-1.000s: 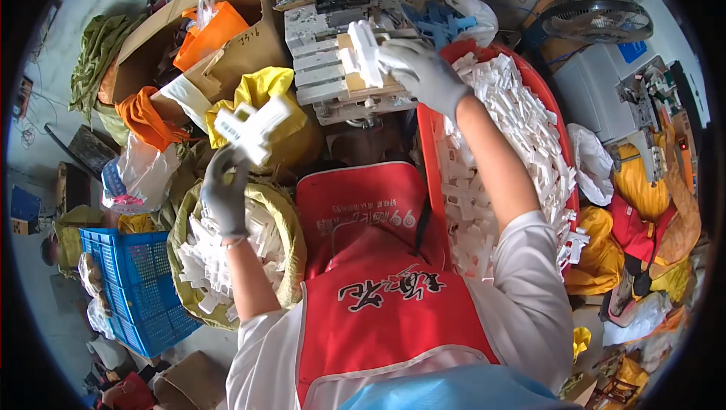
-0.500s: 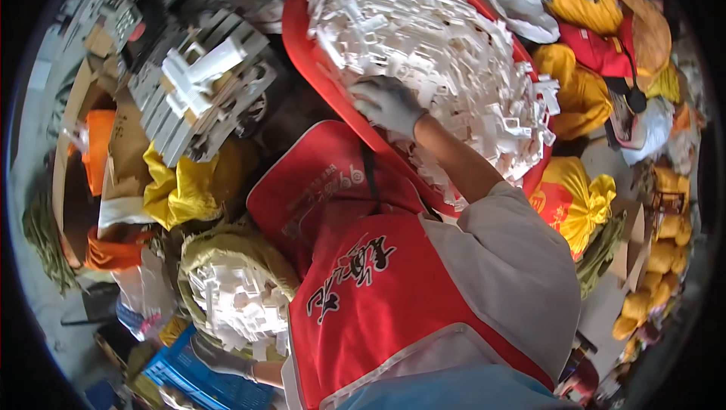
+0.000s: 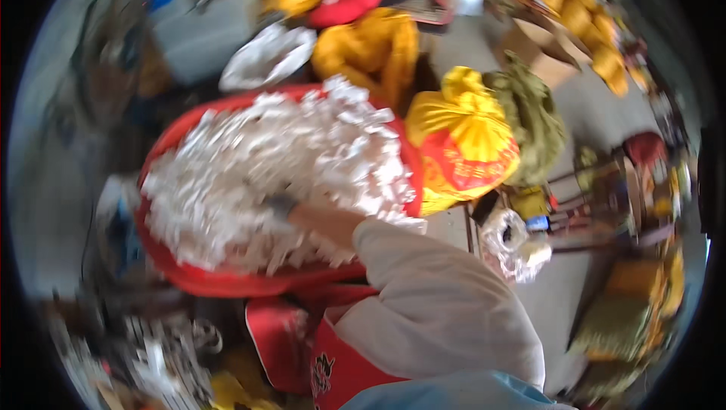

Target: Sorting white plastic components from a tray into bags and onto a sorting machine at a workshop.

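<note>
My right hand (image 3: 281,204), in a grey glove, reaches into the heap of small white plastic pieces (image 3: 219,176). The heap fills a large oval red tub (image 3: 227,285) in front of me. Motion smears the hand and the pieces around it, so its fingers do not show clearly, nor whether anything is in them. My left hand is out of view. I wear a red apron (image 3: 352,361), seen at the lower edge.
A tied yellow bag (image 3: 461,119) with a red panel stands against the tub's right side, an olive sack (image 3: 533,126) beside it. Behind the tub are a white bag (image 3: 265,55) and a yellow sack (image 3: 367,51). Machinery parts (image 3: 155,361) lie lower left, blurred.
My view has swung right, so the tub now lies lower and further left. My right hand has gone from the tub's near edge to mid-heap. The left hand and the sack beside it have left the view.
</note>
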The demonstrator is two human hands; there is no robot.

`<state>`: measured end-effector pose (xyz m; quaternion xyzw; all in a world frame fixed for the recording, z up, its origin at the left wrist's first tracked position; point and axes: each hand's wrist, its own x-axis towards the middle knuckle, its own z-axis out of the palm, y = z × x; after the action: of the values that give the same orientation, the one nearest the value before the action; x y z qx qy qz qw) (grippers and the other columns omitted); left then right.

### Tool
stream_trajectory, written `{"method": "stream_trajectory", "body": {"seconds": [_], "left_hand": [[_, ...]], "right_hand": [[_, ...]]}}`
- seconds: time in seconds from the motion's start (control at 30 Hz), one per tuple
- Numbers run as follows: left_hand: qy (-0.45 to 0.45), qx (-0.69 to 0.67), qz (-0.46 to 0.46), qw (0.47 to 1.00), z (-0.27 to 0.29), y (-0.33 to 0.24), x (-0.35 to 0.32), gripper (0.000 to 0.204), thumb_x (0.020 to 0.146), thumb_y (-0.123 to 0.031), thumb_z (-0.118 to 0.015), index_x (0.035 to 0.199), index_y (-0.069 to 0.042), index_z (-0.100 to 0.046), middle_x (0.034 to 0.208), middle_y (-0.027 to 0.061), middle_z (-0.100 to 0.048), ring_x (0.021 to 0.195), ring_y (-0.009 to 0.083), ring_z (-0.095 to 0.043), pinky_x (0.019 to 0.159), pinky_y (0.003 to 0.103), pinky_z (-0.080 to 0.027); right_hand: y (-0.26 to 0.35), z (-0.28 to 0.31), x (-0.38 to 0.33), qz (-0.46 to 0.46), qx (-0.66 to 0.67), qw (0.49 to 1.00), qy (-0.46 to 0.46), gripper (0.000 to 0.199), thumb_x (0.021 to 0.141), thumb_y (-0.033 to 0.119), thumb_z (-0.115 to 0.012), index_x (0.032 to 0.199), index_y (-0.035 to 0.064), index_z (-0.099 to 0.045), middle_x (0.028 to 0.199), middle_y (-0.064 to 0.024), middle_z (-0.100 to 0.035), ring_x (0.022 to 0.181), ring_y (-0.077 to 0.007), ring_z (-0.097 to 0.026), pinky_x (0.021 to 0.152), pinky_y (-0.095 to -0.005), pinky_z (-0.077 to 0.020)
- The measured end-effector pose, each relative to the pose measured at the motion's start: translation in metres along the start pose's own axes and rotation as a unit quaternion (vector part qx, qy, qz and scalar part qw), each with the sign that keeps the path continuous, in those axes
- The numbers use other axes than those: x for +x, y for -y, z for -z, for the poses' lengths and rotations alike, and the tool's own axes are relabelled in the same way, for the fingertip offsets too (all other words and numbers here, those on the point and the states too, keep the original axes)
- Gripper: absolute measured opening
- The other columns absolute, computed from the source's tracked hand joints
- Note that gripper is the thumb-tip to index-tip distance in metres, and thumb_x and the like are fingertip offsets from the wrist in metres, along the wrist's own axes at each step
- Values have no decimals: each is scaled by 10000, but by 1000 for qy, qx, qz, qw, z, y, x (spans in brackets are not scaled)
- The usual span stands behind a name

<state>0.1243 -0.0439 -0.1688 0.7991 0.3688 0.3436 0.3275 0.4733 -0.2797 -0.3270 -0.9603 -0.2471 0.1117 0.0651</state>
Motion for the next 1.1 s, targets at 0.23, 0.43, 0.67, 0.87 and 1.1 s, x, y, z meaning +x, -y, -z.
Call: {"method": "stream_trajectory", "body": {"seconds": [0.23,0.43,0.67,0.87,1.1], "left_hand": [[206,-114,-109,966,-132,-75,31,349,944,-145,-434,1229,35,-523,1191,192,-583,1051,261,-590,920,341,-474],[269,-145,-120,945,-148,-91,27,353,944,-168,-446,1212,43,-536,1182,198,-592,1044,256,-592,909,337,-476],[181,-83,-6,980,-24,-21,3,362,944,-195,-461,1192,54,-550,1170,204,-602,1036,250,-594,897,332,-477],[-68,97,6,993,153,-38,-72,192,854,-49,-592,1027,14,-645,994,154,-667,903,265,-646,821,344,-495],[-161,210,-68,962,192,-81,-23,183,813,-61,-616,989,-26,-650,1024,135,-655,959,314,-610,832,361,-483]], "right_hand": [[55,-13,-92,162,150,973,66,637,765,346,-628,1366,256,-434,1099,-179,-593,1046,-324,-577,883,-436,-465],[40,-12,-106,156,266,949,69,738,723,337,-652,1397,360,-353,1125,-200,-587,1020,-386,-583,858,-464,-472],[36,-21,-113,107,423,887,150,593,863,317,-567,1368,61,-391,1165,-224,-563,1051,-338,-564,924,-419,-438],[-26,28,-130,301,358,884,-20,399,972,183,-447,1293,-54,-446,1252,-165,-534,1141,-246,-518,983,-328,-405],[86,125,-125,210,622,711,252,475,943,117,-486,1383,-16,-367,1335,-57,-463,1231,-156,-425,1025,-282,-329]]}}
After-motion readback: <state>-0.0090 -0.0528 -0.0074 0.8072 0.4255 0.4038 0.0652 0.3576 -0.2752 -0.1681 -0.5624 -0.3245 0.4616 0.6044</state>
